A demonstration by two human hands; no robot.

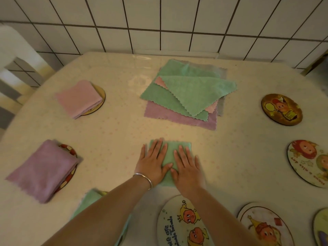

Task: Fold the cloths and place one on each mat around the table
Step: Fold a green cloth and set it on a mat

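Both hands pressing a folded green cloth flat.
Left hand [153, 163] and right hand [187, 169] lie spread, fingers straight, on the green cloth [169, 158] near the table's [230, 157] near edge. Unfolded cloth stack [184, 96] sits toward the far edge; pink cloth [79, 98] and purple cloth [42, 169] cover left-edge mats.

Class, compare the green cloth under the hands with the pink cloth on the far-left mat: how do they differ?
The green cloth lies on the bare table, pressed flat by the left hand and right hand; the pink cloth sits untouched on a mat. They differ in colour. Both are folded.
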